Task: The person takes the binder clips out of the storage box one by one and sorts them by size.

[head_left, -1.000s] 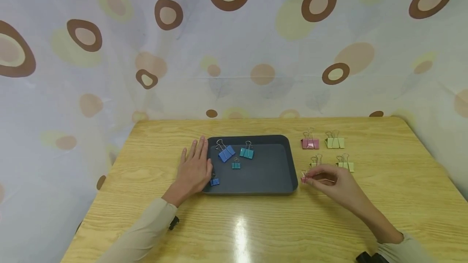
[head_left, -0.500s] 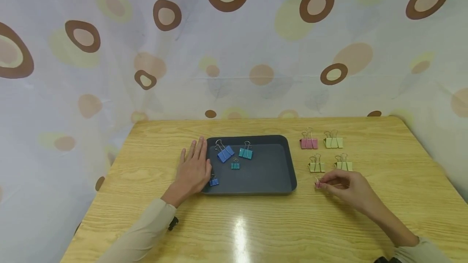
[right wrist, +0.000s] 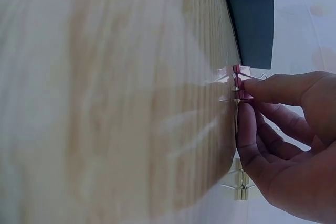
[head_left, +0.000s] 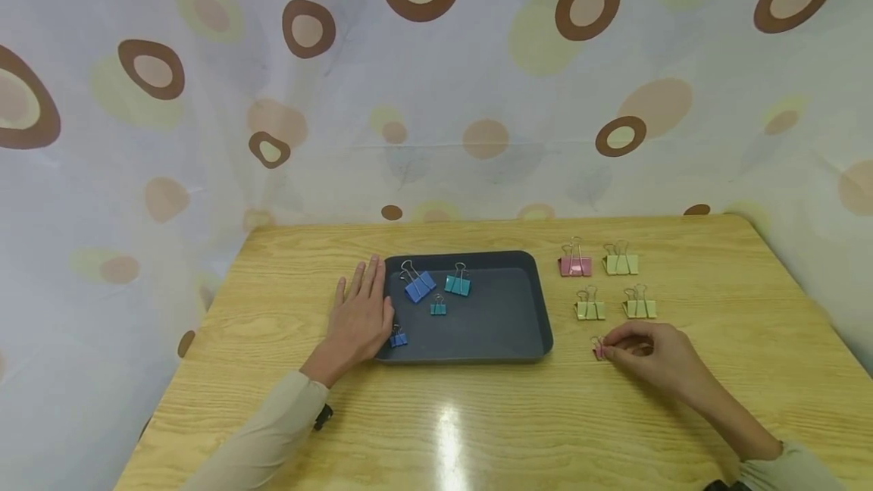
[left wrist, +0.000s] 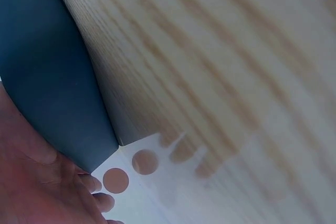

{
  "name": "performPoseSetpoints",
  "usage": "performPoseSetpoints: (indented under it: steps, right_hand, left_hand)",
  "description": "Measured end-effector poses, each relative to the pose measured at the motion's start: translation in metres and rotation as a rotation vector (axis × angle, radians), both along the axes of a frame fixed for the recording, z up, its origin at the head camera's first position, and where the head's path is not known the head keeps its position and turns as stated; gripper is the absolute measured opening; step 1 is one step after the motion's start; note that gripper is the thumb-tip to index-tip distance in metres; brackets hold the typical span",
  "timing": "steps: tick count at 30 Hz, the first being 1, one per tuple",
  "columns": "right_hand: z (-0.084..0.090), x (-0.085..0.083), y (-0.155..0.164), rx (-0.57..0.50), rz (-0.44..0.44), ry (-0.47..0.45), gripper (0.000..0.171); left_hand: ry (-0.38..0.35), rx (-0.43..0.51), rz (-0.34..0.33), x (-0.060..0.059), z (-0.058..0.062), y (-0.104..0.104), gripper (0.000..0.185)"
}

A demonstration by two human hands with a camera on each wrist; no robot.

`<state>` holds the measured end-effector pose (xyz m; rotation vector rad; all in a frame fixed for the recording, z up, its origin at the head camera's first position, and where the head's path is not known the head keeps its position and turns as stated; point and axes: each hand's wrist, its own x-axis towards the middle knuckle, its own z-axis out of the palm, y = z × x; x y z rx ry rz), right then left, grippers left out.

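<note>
My right hand (head_left: 658,354) pinches a small pink binder clip (head_left: 599,348) between thumb and fingers, low at the table to the right of the tray. In the right wrist view the same pink clip (right wrist: 240,82) is at the fingertips, close to the tabletop. My left hand (head_left: 359,320) lies with straight fingers along the left rim of the dark grey tray (head_left: 477,361). Inside the tray are a large blue binder clip (head_left: 420,287), a small blue one beside the left thumb, a larger teal clip (head_left: 458,285) and a small teal clip (head_left: 438,309).
Beyond the right hand stand a larger pink clip (head_left: 576,267) and several yellow clips, among them a yellow clip (head_left: 621,264) at the back and a yellow clip (head_left: 590,311) nearer. A patterned curtain (head_left: 436,97) hangs behind the wooden table (head_left: 382,430).
The right hand has carried the small pink clip rightward and slightly nearer, away from the tray's edge to a spot before the yellow clips. The left hand stays at the tray.
</note>
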<state>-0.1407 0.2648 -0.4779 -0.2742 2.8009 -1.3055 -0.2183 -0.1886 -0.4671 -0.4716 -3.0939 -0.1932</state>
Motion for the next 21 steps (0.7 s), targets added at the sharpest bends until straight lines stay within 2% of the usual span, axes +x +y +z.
performPoseSetpoints:
  steps: [9, 14, 17, 21]
  right_hand:
    - [0.000, 0.003, -0.002, 0.024, -0.015, 0.020, 0.008]
    - [0.004, 0.004, 0.000, 0.023, -0.049, -0.003, 0.013]
    - [0.009, 0.004, 0.001, -0.006, -0.065, 0.030, 0.016]
    - [0.015, 0.004, -0.002, -0.071, -0.045, 0.109, 0.016]
  left_hand:
    - [0.000, 0.005, -0.003, 0.000, -0.001, 0.000, 0.065]
    - [-0.010, 0.004, -0.002, 0.000, 0.000, 0.001, 0.065]
    - [-0.009, 0.003, -0.004, 0.000, 0.000, 0.001, 0.065]
    - [-0.008, -0.004, -0.002, 0.000, 0.000, 0.000, 0.065]
